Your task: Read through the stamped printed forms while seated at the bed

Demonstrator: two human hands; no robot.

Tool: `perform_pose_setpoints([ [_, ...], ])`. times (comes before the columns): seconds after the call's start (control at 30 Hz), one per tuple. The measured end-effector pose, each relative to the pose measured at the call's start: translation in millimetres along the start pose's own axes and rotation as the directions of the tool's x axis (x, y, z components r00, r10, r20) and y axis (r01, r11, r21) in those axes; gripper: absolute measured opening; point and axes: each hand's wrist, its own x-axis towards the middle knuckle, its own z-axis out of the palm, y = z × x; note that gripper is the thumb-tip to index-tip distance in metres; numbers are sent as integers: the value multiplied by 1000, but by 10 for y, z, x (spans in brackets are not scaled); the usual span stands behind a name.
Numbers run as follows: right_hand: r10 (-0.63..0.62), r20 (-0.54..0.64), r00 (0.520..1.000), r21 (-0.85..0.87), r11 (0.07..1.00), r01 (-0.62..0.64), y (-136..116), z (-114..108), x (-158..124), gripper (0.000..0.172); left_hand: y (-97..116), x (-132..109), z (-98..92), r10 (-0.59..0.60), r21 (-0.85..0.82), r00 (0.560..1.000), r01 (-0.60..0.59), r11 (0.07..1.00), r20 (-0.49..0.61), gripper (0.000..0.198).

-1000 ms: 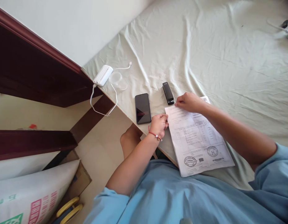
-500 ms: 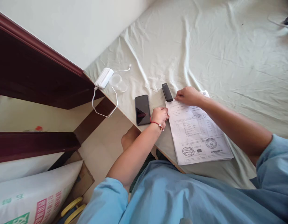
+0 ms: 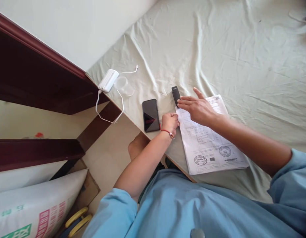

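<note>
A stack of printed papers [image 3: 199,158] with round stamps lies on the cloth in front of me. My left hand [image 3: 170,122], a red bracelet at its wrist, is closed at the stack's left edge near the top corner, pinching the sheets. A black stapler [image 3: 175,94] sits at that corner, its near end at the paper. My right hand [image 3: 198,109] is open over the upper part of the stack, fingers stretched out, with fingertips at the stapler's near end. Whether they touch it I cannot tell. Beside my left hand lies a black phone [image 3: 151,115].
A white power bank [image 3: 108,80] with a white cable [image 3: 101,114] and a clear plastic cup [image 3: 124,86] are at the far left edge of the cloth-covered surface [image 3: 229,59]. Dark wooden furniture [image 3: 39,62] stands left. A printed white sack [image 3: 39,201] is below.
My right hand has opened from a curled pose at the papers' top edge, spreading its fingers above the sheets and stapler. My left hand stays on the papers' edge. The view has shifted slightly.
</note>
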Motion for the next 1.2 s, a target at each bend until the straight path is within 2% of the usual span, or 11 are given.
perform_pose_setpoints([
  [0.2, 34, -8, 999, 11, 999, -34, -24, 5, 50, 64, 12, -23, 15, 8, 13, 1000, -8, 1000, 3, 29],
  [0.37, 124, -178, 976, 98, 989, -107, 37, -58, -173, 46, -144, -157, -57, 46, 27, 998, -47, 999, 47, 31],
  [0.43, 236, -251, 939, 113, 970, -214, 108, -116, -403, 45, -266, -221, -128, 116, 24, 991, -118, 993, 68, 26],
  [0.53, 473, -302, 828, 144, 881, -451, 244, -191, -828, 50, -448, -309, -263, 261, 26, 961, -264, 964, 91, 18],
  [0.6, 602, -250, 758, 222, 798, -560, 313, -212, -1092, 57, -530, -364, -353, 353, 23, 929, -358, 934, 108, 18],
  [0.63, 634, -200, 747, 273, 768, -579, 331, -215, -1200, 58, -553, -391, -393, 393, 18, 912, -398, 917, 116, 21],
  [0.8, 648, -54, 759, 534, 661, -527, 246, -244, -1443, 56, -519, -500, -527, 485, -7, 860, -490, 872, 155, 38],
  [0.9, 633, 48, 772, 682, 544, -488, 165, -276, -1437, 42, -451, -484, -568, 480, -64, 869, -476, 877, 122, 44],
  [1.0, 639, 72, 766, 677, 533, -508, 121, -261, -1424, 40, -407, -400, -610, 448, -130, 892, -438, 890, 59, 48],
  [1.1, 683, 74, 727, 661, 512, -549, 88, -201, -1415, 43, -397, -323, -664, 405, -152, 914, -397, 905, 25, 45],
  [1.2, 731, 69, 679, 710, 443, -548, 47, -124, -1388, 41, -418, -317, -722, 385, -119, 922, -378, 918, 44, 44],
])
